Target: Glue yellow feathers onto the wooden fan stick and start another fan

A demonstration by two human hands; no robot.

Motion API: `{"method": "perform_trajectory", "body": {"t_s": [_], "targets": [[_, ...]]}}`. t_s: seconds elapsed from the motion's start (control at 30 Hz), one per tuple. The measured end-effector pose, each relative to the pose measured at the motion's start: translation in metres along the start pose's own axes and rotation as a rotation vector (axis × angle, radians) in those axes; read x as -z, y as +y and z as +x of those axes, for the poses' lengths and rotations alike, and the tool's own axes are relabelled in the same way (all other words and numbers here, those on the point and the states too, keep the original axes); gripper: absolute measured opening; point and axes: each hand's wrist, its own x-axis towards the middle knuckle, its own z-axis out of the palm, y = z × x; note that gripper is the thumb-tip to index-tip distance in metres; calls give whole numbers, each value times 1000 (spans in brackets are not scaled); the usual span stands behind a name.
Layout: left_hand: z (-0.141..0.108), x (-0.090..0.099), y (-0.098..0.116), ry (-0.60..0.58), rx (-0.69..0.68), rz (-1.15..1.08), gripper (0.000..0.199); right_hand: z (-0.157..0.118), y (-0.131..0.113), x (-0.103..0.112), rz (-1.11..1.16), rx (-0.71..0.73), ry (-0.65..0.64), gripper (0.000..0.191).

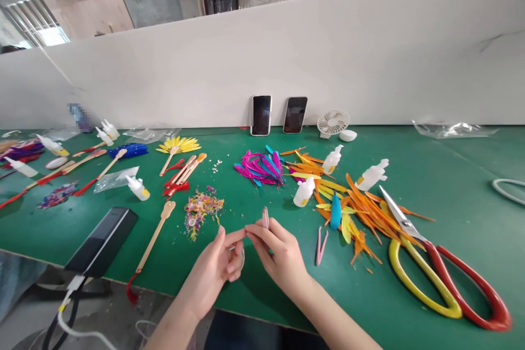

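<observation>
My left hand (215, 265) is above the front of the green table, its index finger stretched to the right and the other fingers curled. A pale, curved rim shows at the curled fingers, too little to name. My right hand (283, 257) is closed, its fingertips touching the left index fingertip. From its fingers rises a slim pale pink piece (266, 218), perhaps the end of tweezers. Beyond the left hand lies a pile of multicoloured scraps (202, 209). Pink tweezers (321, 246) lie right of my right hand. A wooden stick with a red tassel (155, 238) lies to the left.
Large scissors (426, 262) lie open at right beside orange feathers (365, 205). Magenta and blue feathers (260, 168), a glue bottle (304, 192) and a yellow feather fan (179, 145) are farther back. A black power bank (102, 240) sits front left. Two phones (261, 115) lean on the white partition (262, 65).
</observation>
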Motion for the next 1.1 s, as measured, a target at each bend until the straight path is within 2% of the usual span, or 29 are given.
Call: {"method": "perform_trajectory", "body": {"t_s": [0.1, 0.23, 0.3, 0.4, 0.5, 0.57, 0.67, 0.77, 0.97, 1.1], "targets": [[-4, 4, 3, 16, -45, 195, 48, -1, -1, 1, -33, 41, -4, 14], [-10, 19, 11, 286, -287, 646, 42, 1, -1, 10, 27, -121, 81, 11], [-14, 30, 13, 384, -420, 840, 38, 1, 0, 12, 20, -166, 78, 11], [-18, 44, 7, 348, -517, 1093, 42, -2, -2, 9, 12, -135, -25, 13], [-21, 54, -7, 241, -548, 1314, 57, -7, -5, 0, 13, -75, -183, 13], [-22, 58, -16, 223, -554, 1431, 65, -11, -6, -6, -8, -40, -301, 14], [-21, 61, -24, 246, -577, 1558, 71, -15, -6, -12, -67, 6, -434, 11], [-18, 63, -27, 251, -632, 1635, 73, -17, -6, -15, -139, 31, -500, 9], [-15, 62, -28, 241, -668, 1669, 69, -19, -7, -17, -129, -44, -559, 10], [-17, 60, -29, 301, -699, 1665, 65, -19, -4, -16, -121, -90, -544, 13]]}}
